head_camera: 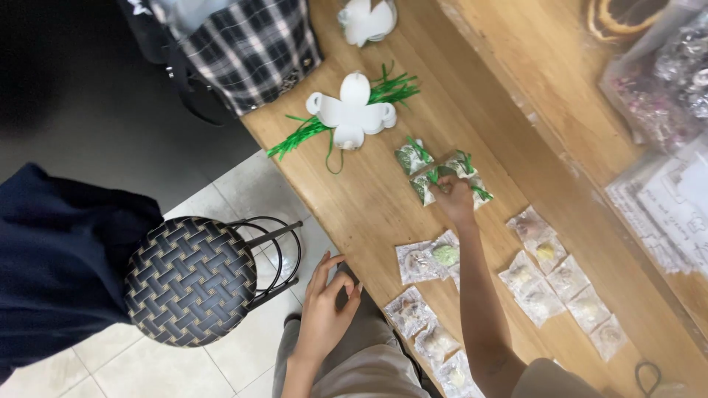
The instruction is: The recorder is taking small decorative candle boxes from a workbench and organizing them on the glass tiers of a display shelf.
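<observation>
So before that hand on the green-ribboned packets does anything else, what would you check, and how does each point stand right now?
1. Right hand touching the clear green-ribboned packets: ok.
2. Firm grip on a packet: cannot tell, fingers cover it.
3. Left hand free, resting on the lap: ok.
4. Small clear packets of pale treats lying apart from the reaching arm: ok.
5. White flower-shaped paper cutout with green strands away from the hand: ok.
6. Bare space on the wooden tabletop: ok.

This looks like a small craft or gift-packing workspace. A long wooden counter runs diagonally through the frame, strewn with small clear packets, green ribbon and white flower-shaped cutouts. A woven stool stands on pale floor tiles at lower left.
</observation>
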